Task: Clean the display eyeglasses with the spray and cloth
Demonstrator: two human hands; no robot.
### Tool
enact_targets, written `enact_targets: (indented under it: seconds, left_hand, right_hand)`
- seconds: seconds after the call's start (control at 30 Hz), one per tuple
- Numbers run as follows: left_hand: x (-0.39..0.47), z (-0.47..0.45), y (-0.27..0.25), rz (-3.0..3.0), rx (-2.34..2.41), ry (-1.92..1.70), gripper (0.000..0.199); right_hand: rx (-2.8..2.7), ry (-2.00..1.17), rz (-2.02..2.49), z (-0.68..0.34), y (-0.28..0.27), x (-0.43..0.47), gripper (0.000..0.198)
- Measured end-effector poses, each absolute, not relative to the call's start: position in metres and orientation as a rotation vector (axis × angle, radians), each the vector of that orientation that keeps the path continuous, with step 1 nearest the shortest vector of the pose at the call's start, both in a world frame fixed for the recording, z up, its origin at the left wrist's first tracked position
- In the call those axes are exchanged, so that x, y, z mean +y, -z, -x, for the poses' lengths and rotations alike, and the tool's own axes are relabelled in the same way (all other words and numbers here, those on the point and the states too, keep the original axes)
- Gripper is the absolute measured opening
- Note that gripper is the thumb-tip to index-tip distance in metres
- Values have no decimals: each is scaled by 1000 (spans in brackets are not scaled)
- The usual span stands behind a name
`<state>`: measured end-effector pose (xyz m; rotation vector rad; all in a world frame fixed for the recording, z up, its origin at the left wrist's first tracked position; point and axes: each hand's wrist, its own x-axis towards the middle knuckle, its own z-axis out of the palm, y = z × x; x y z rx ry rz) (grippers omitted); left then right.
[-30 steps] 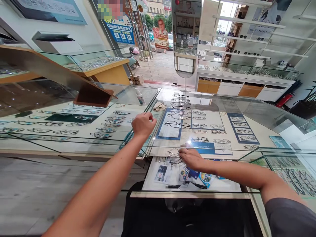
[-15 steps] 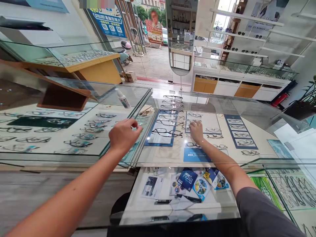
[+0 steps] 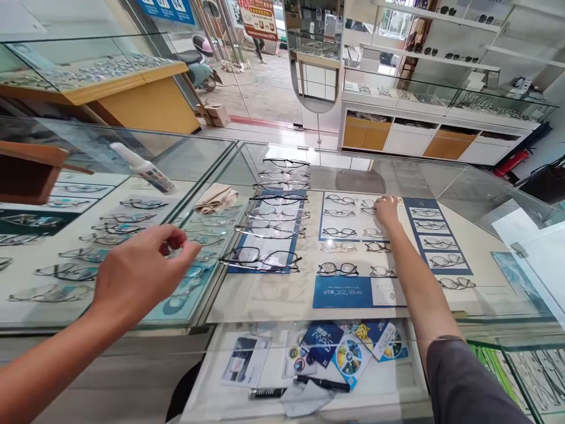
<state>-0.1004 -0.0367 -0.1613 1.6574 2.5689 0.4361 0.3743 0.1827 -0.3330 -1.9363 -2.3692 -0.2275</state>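
Nearest, below the near edge of the tabletop, an open white drawer [image 3: 379,386] holds a crumpled whitish sheet [image 3: 308,399], two black pens [image 3: 324,384] and, behind them, printed leaflets and cards [image 3: 323,343] in blue, white and yellow.

The bare left hand [image 3: 139,268] hovers over the left part of the clear glass tabletop [image 3: 265,297]; its grip is loosely curled, thumb and forefinger slightly apart, with nothing seen in it. Glass-covered rows of eyeglasses [image 3: 70,272] show around it.

Right of that hand, a column of seven dark- and thin-framed eyeglasses [image 3: 262,259] lies on the glass, running from the middle of the tabletop towards its far edge. A blue-and-white printed strip [image 3: 342,292] lies near the near edge, with more display frames [image 3: 338,270] beyond it.

Farther back, the bare right hand [image 3: 387,212] reaches towards the far edge, just beside a thin-framed pair of glasses [image 3: 368,204]. Its fingers bend down; whether this grip has hold of anything cannot be told.

A crumpled beige cloth [image 3: 216,198] sits left of the column, and a white plastic bottle [image 3: 142,169] farther left, nearer the far edge.

Beyond stand a tall round-ended mirror [image 3: 315,76] and a white-and-orange cabinet [image 3: 410,138].
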Motion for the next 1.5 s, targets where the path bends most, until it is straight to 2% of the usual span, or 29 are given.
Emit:
enact_targets:
  seconds: [0.27, 0.57, 1.1, 1.5]
  left_hand:
    - [-41, 101, 156, -1582, 2616, -351, 37]
    - [-39, 98, 152, -1596, 2625, -323, 39]
    - [-35, 100, 158, -1694, 2555, -421, 26]
    - [-36, 101, 159, -1705, 2531, -308, 30]
  right_hand:
    - [-2464, 213, 1909, -379, 341, 208, 36]
    - [-2466, 275, 1903, -382, 346, 197, 32]
    - [-2391, 320, 2041, -377, 330, 161, 38]
    - [-2316, 110, 2027, -273, 328, 176, 42]
